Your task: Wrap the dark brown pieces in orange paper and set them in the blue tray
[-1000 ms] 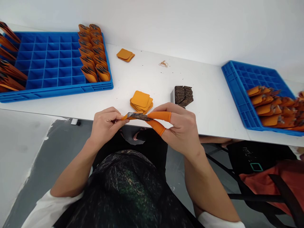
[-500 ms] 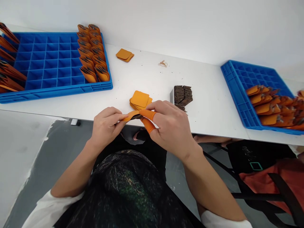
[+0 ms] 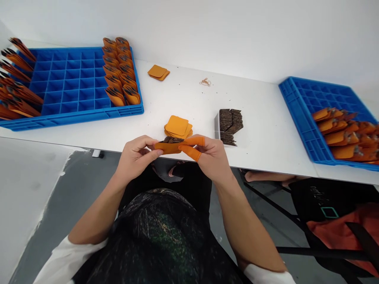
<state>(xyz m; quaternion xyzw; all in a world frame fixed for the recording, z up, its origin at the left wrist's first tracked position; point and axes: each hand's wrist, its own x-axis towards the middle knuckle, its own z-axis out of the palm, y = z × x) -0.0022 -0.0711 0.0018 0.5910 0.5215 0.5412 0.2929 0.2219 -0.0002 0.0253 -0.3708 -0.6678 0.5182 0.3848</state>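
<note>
L hand (image 3: pixel 135 157) pinches L end of orange pouch (image 3: pixel 167 148), R hand (image 3: pixel 213 158) w/ orange caps (image 3: pixel 190 152) grips R end; pouch btwn hands nr table (image 3: pixel 260 122) edge, dk pcs (image 3: pixel 173 140) showing at top, orange stack (image 3: pixel 177 125) just behind.

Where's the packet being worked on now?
In the head view's centre, the orange packet is held between left hand and right hand, on the near side of the orange stack.

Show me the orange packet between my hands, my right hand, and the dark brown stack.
Orange packet (image 3: pixel 168 148): head view, its near face.
Right hand (image 3: pixel 213 157): head view, its middle.
Dark brown stack (image 3: pixel 231 120): head view, its upper part.
</note>
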